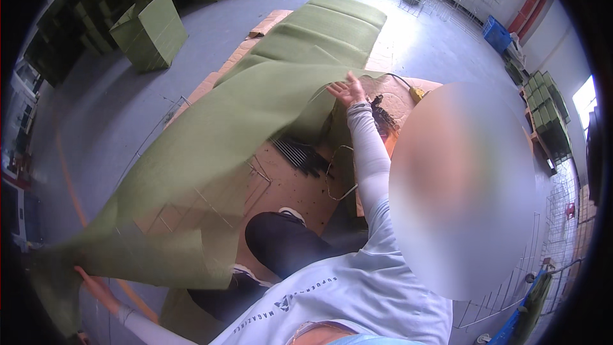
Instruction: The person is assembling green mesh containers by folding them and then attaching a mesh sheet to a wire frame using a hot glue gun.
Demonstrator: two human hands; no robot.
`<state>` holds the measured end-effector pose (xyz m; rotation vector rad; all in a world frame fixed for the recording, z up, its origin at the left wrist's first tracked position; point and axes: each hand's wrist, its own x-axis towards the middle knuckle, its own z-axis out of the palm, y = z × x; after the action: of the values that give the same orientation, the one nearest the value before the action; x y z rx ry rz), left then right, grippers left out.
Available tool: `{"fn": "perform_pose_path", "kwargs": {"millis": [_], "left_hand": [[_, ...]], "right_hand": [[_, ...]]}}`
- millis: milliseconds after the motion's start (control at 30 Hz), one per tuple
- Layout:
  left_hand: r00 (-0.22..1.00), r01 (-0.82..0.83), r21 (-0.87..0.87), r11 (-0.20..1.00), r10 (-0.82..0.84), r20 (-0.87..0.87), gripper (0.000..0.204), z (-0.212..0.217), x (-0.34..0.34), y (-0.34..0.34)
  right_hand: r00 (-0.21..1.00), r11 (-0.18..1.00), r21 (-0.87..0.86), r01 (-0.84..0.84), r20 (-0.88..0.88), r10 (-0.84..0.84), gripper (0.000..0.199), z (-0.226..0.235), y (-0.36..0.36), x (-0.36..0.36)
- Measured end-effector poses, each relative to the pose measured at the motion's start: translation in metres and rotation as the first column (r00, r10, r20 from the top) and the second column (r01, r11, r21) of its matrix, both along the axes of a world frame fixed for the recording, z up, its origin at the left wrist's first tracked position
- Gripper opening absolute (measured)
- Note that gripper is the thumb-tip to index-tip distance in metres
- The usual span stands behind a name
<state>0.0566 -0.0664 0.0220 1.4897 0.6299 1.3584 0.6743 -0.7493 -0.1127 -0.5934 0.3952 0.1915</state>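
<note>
Green, partly see-through material forms a wide sheet [191, 147], which sweeps from eight o'clock up to twelve o'clock in front of the person. The left hand [99, 287], at eight o'clock, is at the gathered lower end of this sheet; one finger shows at the edge, the others are hidden, so I cannot tell whether they are clamped. The right hand [348, 91], at one o'clock from the centre, has its fingers spread apart at the upper edge of the sheet; whether they touch it, I cannot tell. Below this hand, close to the centre, black rods [300, 156] lie together on brown cardboard [281, 195], and a bent wire loop [329, 176] is just beside them, toward four o'clock. Beyond the sheet, at twelve o'clock, there is a pile of green material [335, 19]. A green box [153, 32] stands on the grey floor [217, 32] at ten o'clock, and a blue crate [496, 33] is at two o'clock, well apart from the hands.
</note>
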Motion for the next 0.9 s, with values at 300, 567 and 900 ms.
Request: {"fn": "perform_pose_path", "kwargs": {"millis": [300, 567, 900], "left_hand": [[0.711, 0.139, -0.496, 0.857, -0.435, -0.553, 0.042, -0.036, -0.009, 0.047], [0.980, 0.179, 0.023, 0.984, -0.180, 0.079, 0.063, 0.171, 0.312, 0.243], [0.476, 0.145, 0.405, 0.903, 0.295, -0.828, 0.043, -0.142, 0.237, 0.338]], "right_hand": [[0.868, 0.970, -0.064, -0.233, 0.436, 0.237, 0.024, 0.024, 0.141, 0.036], [0.734, 0.981, 0.011, -0.193, 0.666, 0.136, 0.031, 0.198, 0.262, -0.018], [0.449, 0.605, -0.038, -0.795, 0.634, 0.630, 0.048, 0.080, 0.426, -0.225]]}}
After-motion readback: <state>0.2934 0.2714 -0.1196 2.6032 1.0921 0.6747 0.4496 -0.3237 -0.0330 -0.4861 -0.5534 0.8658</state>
